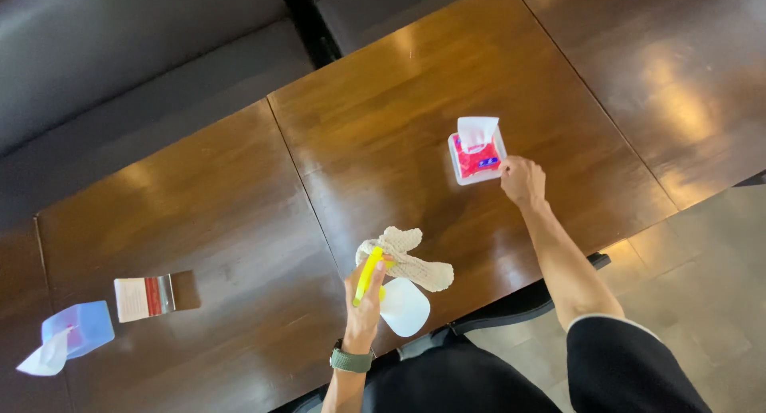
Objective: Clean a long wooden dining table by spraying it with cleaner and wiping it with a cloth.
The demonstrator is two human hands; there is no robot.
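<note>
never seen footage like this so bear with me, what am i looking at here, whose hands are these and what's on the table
There is no machine here: one camera worn on a person's head looks down at their two bare hands over a brown wooden table.

The left hand, with a wristband, holds a spray bottle with a yellow trigger, together with a beige knitted cloth.

The right hand reaches forward and touches the edge of a white tissue box with a red pack and a tissue sticking up.

At far left lie a blue tissue box and a small shiny metal stand. Dark padded seats run behind.
</note>
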